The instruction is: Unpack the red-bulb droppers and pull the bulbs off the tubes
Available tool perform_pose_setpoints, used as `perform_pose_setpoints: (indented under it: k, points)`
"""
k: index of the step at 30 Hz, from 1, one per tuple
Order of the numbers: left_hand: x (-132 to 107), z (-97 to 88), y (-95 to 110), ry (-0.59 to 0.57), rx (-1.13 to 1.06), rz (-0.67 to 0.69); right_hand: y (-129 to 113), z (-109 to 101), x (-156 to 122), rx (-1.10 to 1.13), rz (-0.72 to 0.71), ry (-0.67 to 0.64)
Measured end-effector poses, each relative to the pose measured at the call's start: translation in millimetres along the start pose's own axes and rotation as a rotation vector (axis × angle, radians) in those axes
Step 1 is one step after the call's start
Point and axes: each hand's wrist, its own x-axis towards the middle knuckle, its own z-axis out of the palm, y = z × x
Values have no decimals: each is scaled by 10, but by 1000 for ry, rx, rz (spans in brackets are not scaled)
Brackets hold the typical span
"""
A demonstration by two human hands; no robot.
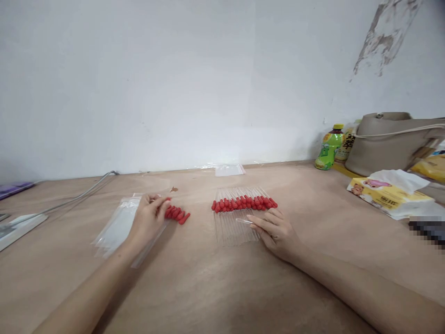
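My left hand (150,216) rests on the wooden table (208,287) with its fingers curled around a small group of red-capped clear tubes (177,215), beside a stack of clear plastic bags (116,226). My right hand (274,232) pinches one thin clear glass tube (244,221) at the near right edge of a row of clear tubes with red rubber bulbs (243,203). The bare tube ends (231,229) fan toward me below the red bulbs.
A green drink bottle (328,147), a beige bag (392,141) and a tissue pack (389,192) stand at the right rear. A grey cable (79,192) and flat items lie at the far left. A small clear packet (229,170) lies near the wall.
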Motion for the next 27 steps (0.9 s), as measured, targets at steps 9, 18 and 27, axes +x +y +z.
perform_pose_setpoints:
  k: [9, 18, 27]
  points:
    - [198, 117, -493, -210, 7, -319, -38, 32, 41, -18, 106, -37]
    - [118, 125, -397, 60, 101, -236, -76, 40, 51, 28, 118, 15]
    - [-350, 198, 610, -197, -207, 335, -247, 269, 307, 17, 37, 10]
